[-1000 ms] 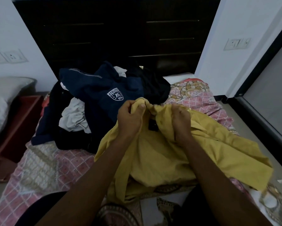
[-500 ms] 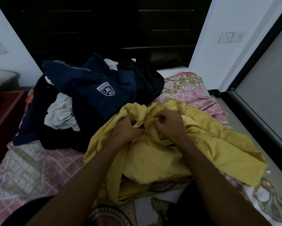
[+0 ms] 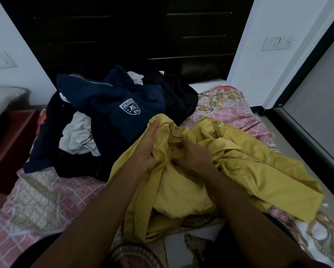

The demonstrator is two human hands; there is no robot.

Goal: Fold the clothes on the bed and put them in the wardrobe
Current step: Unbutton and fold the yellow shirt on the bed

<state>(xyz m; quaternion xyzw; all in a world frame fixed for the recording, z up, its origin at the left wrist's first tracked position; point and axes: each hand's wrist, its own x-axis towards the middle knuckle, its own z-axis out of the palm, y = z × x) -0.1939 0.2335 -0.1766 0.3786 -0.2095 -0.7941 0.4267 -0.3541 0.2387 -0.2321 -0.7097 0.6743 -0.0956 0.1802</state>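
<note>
Left hand (image 3: pixel 149 146) pinched the yellow garment's (image 3: pixel 249 161) edge, right hand (image 3: pixel 194 156) clutched its middle. Navy hoodie (image 3: pixel 123 105) lay right behind it.

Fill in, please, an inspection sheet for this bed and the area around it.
Surface: bed sheet, pink patterned, rumpled.
Job's things: yellow garment, bunched, unfolded, nearest; navy garment with a badge atop a pile with a white garment and a black garment.
Clutter: nothing seen.
Grips: left grip and right grip both hold the yellow garment.
Cables: nothing seen.
Surroundings: dark panelled furniture behind the bed; red cabinet and pillow at left; wall switches at right.
</note>
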